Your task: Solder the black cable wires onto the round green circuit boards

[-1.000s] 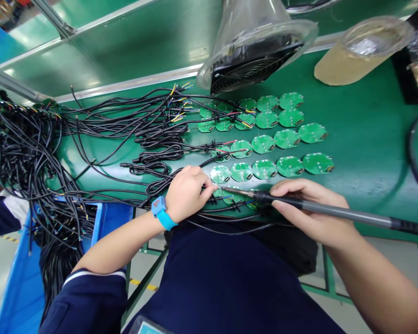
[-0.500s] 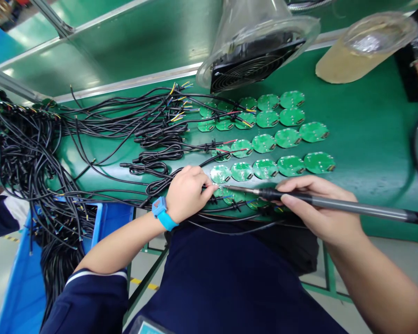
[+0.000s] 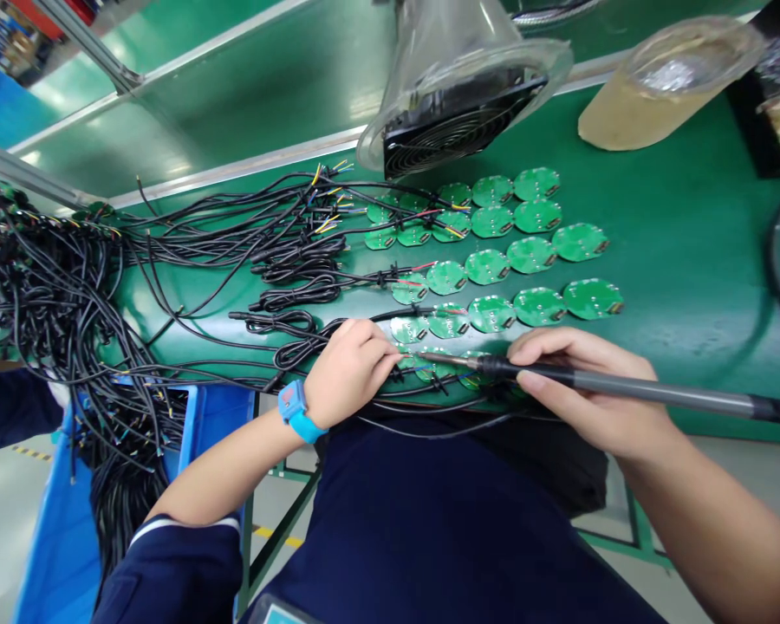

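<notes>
My right hand (image 3: 591,386) grips a soldering iron (image 3: 663,388) like a pen, its metal tip pointing left. That tip reaches the nearest row of round green circuit boards (image 3: 438,364), close to my left fingertips. With thumb and finger pinched, my left hand (image 3: 351,368) holds a thin wire (image 3: 403,354) at the edge of a board; little of the wire shows. A black cable (image 3: 390,314) passes beyond my left hand, its bared end lying over a board (image 3: 448,321) in the row behind. Further boards (image 3: 539,305) lie in rows on the green bench.
Black cables (image 3: 58,295) are heaped at the left, some hanging into a blue bin (image 3: 201,425). A fan in a clear hood (image 3: 461,130) stands behind the boards. A tan cup-like container (image 3: 650,104) is at back right. Another person's sleeve (image 3: 6,407) shows at far left.
The black cable beyond my left hand has dropped toward me, its end now over the second-nearest row. The soldering tip stays near my left fingertips. The whole view has shifted slightly.
</notes>
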Demonstrator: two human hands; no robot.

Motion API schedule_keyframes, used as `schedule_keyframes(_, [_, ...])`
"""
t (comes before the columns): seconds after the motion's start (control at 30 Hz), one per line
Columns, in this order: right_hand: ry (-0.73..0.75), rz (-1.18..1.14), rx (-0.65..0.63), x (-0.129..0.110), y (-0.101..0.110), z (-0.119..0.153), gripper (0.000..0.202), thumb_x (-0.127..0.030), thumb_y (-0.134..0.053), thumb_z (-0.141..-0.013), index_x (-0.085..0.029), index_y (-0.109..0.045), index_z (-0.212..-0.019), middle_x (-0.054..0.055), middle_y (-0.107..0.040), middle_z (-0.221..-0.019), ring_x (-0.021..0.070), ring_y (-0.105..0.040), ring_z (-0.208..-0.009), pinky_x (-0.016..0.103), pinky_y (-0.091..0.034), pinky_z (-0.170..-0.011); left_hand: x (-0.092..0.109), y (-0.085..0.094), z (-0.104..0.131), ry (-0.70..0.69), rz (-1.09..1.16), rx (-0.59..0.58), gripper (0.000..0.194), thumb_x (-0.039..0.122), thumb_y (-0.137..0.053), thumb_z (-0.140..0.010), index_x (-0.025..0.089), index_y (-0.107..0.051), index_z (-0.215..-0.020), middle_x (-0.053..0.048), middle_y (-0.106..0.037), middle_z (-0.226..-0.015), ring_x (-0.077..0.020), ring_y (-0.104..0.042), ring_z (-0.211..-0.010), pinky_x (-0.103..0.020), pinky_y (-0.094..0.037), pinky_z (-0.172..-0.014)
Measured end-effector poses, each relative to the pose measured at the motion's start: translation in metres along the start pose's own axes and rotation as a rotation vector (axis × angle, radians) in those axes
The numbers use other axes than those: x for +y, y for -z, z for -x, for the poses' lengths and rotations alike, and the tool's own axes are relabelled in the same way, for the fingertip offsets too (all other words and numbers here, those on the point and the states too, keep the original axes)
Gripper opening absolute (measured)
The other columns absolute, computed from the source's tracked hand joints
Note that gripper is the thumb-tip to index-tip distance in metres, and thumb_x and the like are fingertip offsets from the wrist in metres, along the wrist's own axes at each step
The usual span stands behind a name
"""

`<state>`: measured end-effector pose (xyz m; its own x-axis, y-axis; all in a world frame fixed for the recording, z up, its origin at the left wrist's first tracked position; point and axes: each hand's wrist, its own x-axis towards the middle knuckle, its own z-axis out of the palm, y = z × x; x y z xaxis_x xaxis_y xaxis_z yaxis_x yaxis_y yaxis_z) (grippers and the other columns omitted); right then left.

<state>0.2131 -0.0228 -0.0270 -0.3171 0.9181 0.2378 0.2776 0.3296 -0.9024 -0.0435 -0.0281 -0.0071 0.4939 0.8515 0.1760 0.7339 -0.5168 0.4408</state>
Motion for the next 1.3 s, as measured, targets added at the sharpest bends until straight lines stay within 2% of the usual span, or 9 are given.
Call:
schedule_keyframes(0.1, [0.018, 0.032, -0.017, 0.002, 0.0, 0.001, 0.005, -0.027, -0.06, -0.078, -0.024, -0.057, -0.082, -0.001, -0.062, -0.072, 0.0132, -0.059, -0.062, 0.021, -0.047, -0.052, -0.002, 0.0, 0.002, -0.041, -0.015, -0.021, 0.019, 0.024, -0.05, -0.091, 0.013, -0.064, -0.085, -0.006, -0.058, -0.081, -0.0166, -0.054, -0.08, -0.031, -0.046, -0.074])
schedule_keyframes(0.27, [0.04, 0.127, -0.024, 0.001, 0.0, -0.001, 0.007, -0.031, -0.059, -0.079, -0.024, -0.058, -0.082, -0.002, -0.063, -0.074, 0.0123, -0.061, -0.063, 0.02, -0.049, -0.055, -0.001, 0.001, -0.001, -0.016, -0.021, -0.083, 0.022, 0.026, -0.051, -0.091, 0.012, -0.065, -0.082, -0.006, -0.056, -0.077, -0.0172, -0.054, -0.076, -0.031, -0.047, -0.072])
schedule_keyframes(0.43, [0.039, 0.147, -0.025, -0.002, -0.002, -0.003, 0.008, -0.032, -0.058, -0.078, -0.025, -0.059, -0.08, -0.002, -0.064, -0.073, 0.0126, -0.061, -0.061, 0.021, -0.05, -0.054, 0.002, 0.001, -0.001, 0.019, -0.02, -0.065, 0.021, 0.026, -0.051, -0.09, 0.012, -0.065, -0.082, -0.006, -0.056, -0.076, -0.0171, -0.053, -0.075, -0.031, -0.047, -0.072])
schedule_keyframes(0.67, [-0.034, 0.157, -0.03, -0.001, -0.002, -0.002, 0.014, -0.037, -0.058, -0.076, -0.023, -0.061, -0.078, 0.0, -0.066, -0.071, 0.0146, -0.062, -0.059, 0.023, -0.051, -0.053, 0.005, 0.0, 0.0, 0.057, -0.068, -0.07, 0.024, 0.027, -0.05, -0.091, 0.012, -0.065, -0.08, -0.006, -0.057, -0.077, -0.0172, -0.052, -0.074, -0.031, -0.046, -0.071])
schedule_keyframes(0.9, [0.003, 0.149, -0.041, 0.002, -0.002, 0.001, 0.012, -0.034, -0.061, -0.076, -0.024, -0.062, -0.08, 0.0, -0.066, -0.073, 0.0141, -0.062, -0.06, 0.023, -0.049, -0.053, 0.004, -0.002, 0.0, 0.071, -0.11, -0.097, 0.024, 0.028, -0.049, -0.091, 0.013, -0.065, -0.082, -0.007, -0.056, -0.077, -0.0177, -0.053, -0.075, -0.031, -0.046, -0.071])
schedule_keyframes(1.13, [-0.124, -0.145, 0.129, 0.014, -0.001, 0.009, 0.008, -0.029, -0.065, -0.077, -0.023, -0.061, -0.082, 0.003, -0.062, -0.076, 0.0155, -0.059, -0.066, 0.026, -0.046, -0.055, 0.004, -0.001, -0.003, 0.073, -0.125, -0.13, 0.025, 0.028, -0.05, -0.091, 0.012, -0.067, -0.08, -0.007, -0.056, -0.076, -0.0183, -0.054, -0.074, -0.031, -0.046, -0.071])
schedule_keyframes(1.23, [-0.082, -0.266, 0.188, 0.016, -0.005, 0.011, 0.007, -0.026, -0.065, -0.077, -0.023, -0.061, -0.082, 0.003, -0.06, -0.078, 0.0166, -0.058, -0.071, 0.029, -0.048, -0.06, 0.004, 0.0, -0.004, 0.069, -0.123, -0.134, 0.025, 0.027, -0.051, -0.09, 0.012, -0.068, -0.08, -0.007, -0.056, -0.075, -0.0184, -0.054, -0.074, -0.031, -0.047, -0.071])
schedule_keyframes(1.3, [-0.025, -0.323, 0.287, 0.014, -0.008, 0.011, 0.008, -0.026, -0.065, -0.076, -0.023, -0.06, -0.081, 0.003, -0.058, -0.076, 0.0176, -0.058, -0.07, 0.033, -0.05, -0.063, 0.004, 0.001, -0.004, 0.066, -0.117, -0.139, 0.024, 0.027, -0.051, -0.09, 0.012, -0.068, -0.079, -0.007, -0.056, -0.074, -0.0182, -0.054, -0.073, -0.031, -0.047, -0.071])
